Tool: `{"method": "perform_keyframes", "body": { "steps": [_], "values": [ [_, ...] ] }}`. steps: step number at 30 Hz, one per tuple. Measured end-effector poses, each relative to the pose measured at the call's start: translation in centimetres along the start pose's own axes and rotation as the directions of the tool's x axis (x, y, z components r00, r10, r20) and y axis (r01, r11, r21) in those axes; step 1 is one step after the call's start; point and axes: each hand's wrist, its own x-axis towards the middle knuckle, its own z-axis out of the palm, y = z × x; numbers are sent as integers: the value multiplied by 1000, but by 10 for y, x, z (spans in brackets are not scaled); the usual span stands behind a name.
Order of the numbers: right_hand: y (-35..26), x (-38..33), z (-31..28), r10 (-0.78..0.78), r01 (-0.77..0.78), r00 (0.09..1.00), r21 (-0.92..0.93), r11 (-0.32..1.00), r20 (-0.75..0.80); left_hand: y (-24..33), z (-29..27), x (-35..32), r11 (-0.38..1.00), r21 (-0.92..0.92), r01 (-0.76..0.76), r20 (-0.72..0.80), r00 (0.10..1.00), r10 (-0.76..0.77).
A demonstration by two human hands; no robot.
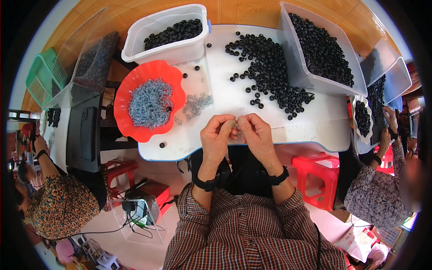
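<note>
My left hand (218, 137) and my right hand (256, 136) meet over the near edge of the white table (225, 103). Thumbs and fingers of both are pinched together. A tiny pale piece seems to show between the fingertips, too small to name. To the left, a red scalloped dish (123, 108) holds a pile of small silvery-blue coil-like pieces (150, 103), with one black bead-like part among them. More of these coil-like pieces (195, 103) lie loose beside the dish. A heap of round black parts with holes (265, 63) spreads beyond my hands.
A white tub (171, 56) and a large translucent bin (324, 85) of black parts stand at the back. Red stools (319, 175) are beside me. Co-workers sit left (63, 198) and right (373, 189). A dark phone (88, 132) lies on the left surface.
</note>
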Motion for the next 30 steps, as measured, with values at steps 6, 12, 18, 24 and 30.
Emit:
{"method": "perform_keyframes", "body": {
  "steps": [6, 12, 18, 24, 30],
  "values": [
    [2, -3, -2, 29, -38, 995, 96, 995, 93, -1, 2, -5, 997, 27, -67, 27, 997, 66],
    [-1, -5, -6, 125, -152, 980, 174, 973, 152, 1, 4, -4, 982, 116, -151, 45, 988, 146],
    [0, -5, -9, 172, -224, 966, 291, 930, 193, 0, 5, -5, 983, 138, -123, 39, 992, 119],
    [4, -5, -12, 209, -282, 951, 362, 888, 228, -1, 5, -2, 960, 206, -188, 81, 981, 175],
    [1, -7, -6, 143, -202, 972, 356, 912, 185, 4, 8, -5, 976, 184, -120, 24, 993, 117]
  ]
}}
